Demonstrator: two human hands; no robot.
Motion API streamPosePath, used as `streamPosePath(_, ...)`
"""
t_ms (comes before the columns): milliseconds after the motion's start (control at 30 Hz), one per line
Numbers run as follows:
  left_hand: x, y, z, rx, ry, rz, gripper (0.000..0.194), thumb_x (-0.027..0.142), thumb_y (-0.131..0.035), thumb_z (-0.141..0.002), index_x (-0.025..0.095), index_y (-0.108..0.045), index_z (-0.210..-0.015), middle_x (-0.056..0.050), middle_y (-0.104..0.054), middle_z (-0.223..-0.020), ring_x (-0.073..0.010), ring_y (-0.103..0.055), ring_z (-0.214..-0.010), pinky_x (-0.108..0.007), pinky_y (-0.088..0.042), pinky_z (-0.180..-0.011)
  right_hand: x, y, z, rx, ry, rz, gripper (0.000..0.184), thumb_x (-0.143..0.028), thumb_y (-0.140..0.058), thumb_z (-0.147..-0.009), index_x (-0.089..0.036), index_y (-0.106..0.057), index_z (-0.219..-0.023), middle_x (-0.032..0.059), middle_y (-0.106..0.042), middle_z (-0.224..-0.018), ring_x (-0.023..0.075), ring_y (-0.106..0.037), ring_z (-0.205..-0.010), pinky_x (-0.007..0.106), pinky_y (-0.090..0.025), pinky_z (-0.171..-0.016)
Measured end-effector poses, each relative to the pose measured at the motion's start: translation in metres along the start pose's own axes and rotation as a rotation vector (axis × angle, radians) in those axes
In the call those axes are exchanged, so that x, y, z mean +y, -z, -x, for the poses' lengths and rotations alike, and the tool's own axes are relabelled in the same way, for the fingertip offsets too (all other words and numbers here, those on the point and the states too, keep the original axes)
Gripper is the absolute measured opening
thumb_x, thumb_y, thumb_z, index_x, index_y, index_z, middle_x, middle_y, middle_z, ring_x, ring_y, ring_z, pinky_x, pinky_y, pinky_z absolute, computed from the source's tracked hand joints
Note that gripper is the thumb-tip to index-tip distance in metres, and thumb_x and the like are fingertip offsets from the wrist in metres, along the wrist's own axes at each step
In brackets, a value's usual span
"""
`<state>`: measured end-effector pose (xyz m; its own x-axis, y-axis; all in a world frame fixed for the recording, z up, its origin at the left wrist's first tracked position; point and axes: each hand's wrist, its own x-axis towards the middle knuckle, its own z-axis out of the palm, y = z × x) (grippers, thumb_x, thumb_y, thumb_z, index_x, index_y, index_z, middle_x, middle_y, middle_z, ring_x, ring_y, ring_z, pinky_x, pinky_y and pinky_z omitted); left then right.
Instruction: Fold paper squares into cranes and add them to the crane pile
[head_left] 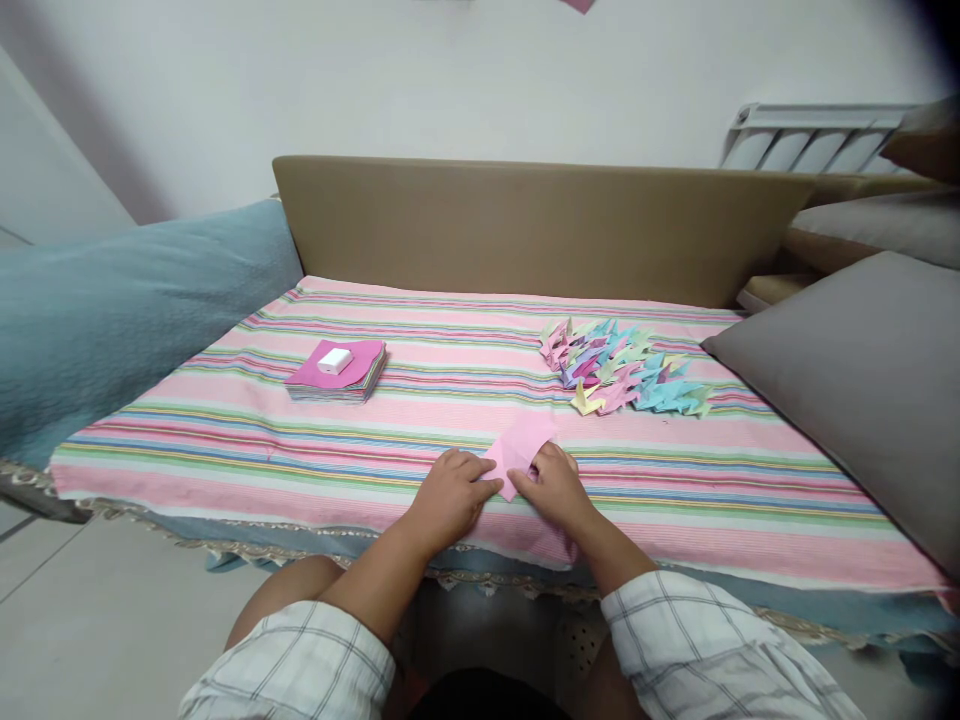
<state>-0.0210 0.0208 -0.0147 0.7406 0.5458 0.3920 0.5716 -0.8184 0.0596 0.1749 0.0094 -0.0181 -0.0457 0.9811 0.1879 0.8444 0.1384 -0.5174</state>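
Note:
A pink sheet of origami paper (525, 441), partly folded, lies between my hands near the front of the striped cloth (420, 420). My left hand (456, 492) pinches the paper's left edge, its thumb and forefinger close together there. On the other side, my right hand (553, 484) grips the right edge, with the thumb on top and the fingers curled under or behind it. The paper's underside and the tips of the right fingers are hidden. Past my right hand lies a cluster of folded paper cranes (626, 368) in pink, blue, green, purple and yellow.
To the left sits a stack of coloured paper (337, 385) with a small white block (335, 361) on top. A blue-covered armrest (150, 290) bounds the left side, a brown backrest (525, 230) the rear, and a grey cushion (847, 370) the right.

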Motion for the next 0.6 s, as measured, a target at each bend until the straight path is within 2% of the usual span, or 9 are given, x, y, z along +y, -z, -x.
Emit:
streamPosePath(233, 0.0013, 0.0008, -0.0006, -0.007, 0.014, 0.008, 0.030, 0.018, -0.049, -0.085, 0.030, -0.065, -0.107, -0.004, -0.064, -0.113, -0.0210, -0.054, -0.099, -0.040, -0.041, -0.084, 0.0007, -0.0026, 0.0008, 0.008, -0.010, 0.005, 0.038, -0.039, -0.063, -0.072, -0.021, -0.062, -0.105, 0.0074, -0.059, -0.104, 0.0247, -0.050, -0.103, 0.038, -0.031, -0.090)
streamPosePath(467, 0.0006, 0.0046, -0.0003, 0.027, 0.113, 0.093, 0.027, 0.012, -0.052, -0.075, 0.023, -0.070, -0.093, -0.003, -0.067, -0.105, -0.0209, -0.056, -0.093, -0.039, -0.045, -0.084, 0.0001, -0.0020, 0.0007, -0.008, -0.008, 0.004, 0.033, -0.039, -0.061, -0.075, -0.019, -0.062, -0.100, 0.0081, -0.059, -0.102, 0.0246, -0.050, -0.100, 0.037, -0.031, -0.088)
streamPosePath(600, 0.0031, 0.0097, -0.0057, 0.023, 0.162, 0.098, 0.022, 0.015, -0.049, -0.079, 0.018, -0.068, -0.089, -0.006, -0.068, -0.097, -0.0214, -0.057, -0.090, -0.038, -0.046, -0.083, -0.0029, -0.0002, 0.0019, 0.004, 0.001, -0.015, 0.031, -0.036, -0.060, -0.076, -0.018, -0.062, -0.101, 0.0090, -0.059, -0.102, 0.0254, -0.050, -0.100, 0.038, -0.030, -0.088)
